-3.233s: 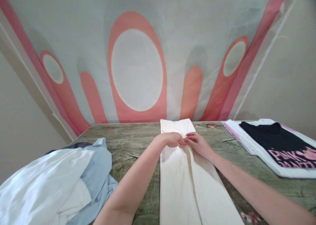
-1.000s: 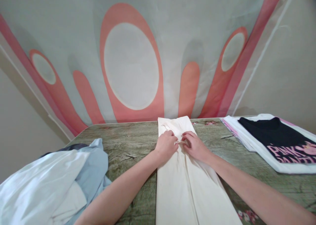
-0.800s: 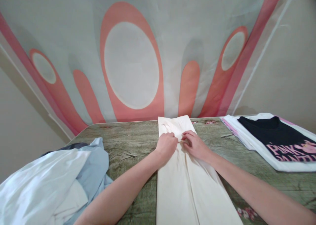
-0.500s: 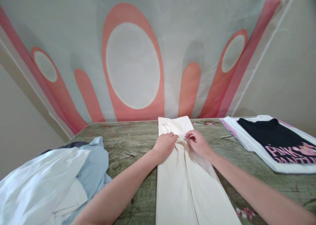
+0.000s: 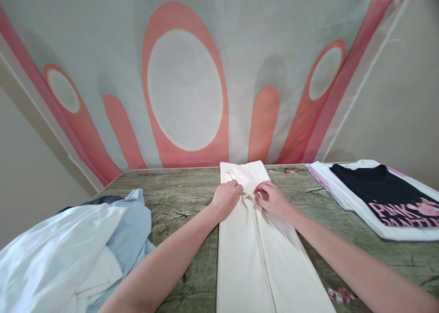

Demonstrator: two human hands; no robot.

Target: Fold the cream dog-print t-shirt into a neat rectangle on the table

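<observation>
A long cream garment (image 5: 242, 258), which looks like a pair of trousers, lies flat on the table with its length running from the near edge to the far edge. Its far end is smooth, while the cloth bunches into small gathers between my hands. My left hand (image 5: 227, 197) is closed, its fingertips pinching the left side of the gathers. Opposite it, my right hand (image 5: 273, 200) pinches the right side with thumb and fingers curled together. The fingertips are only a short gap apart, and whatever lies beneath them is partly hidden.
On the left, a loose heap of white cloth (image 5: 65, 244) lies with a light blue garment (image 5: 128, 226) and something dark behind. Folded shirts, a black printed one (image 5: 380, 185) on top, are stacked at right. A wall with a red-and-white pattern (image 5: 185, 153) rises behind the wood-patterned table (image 5: 178, 198).
My right hand has shifted slightly left toward the middle of the gathers, and my left hand has drawn a little to the left. The garment stays in place.
</observation>
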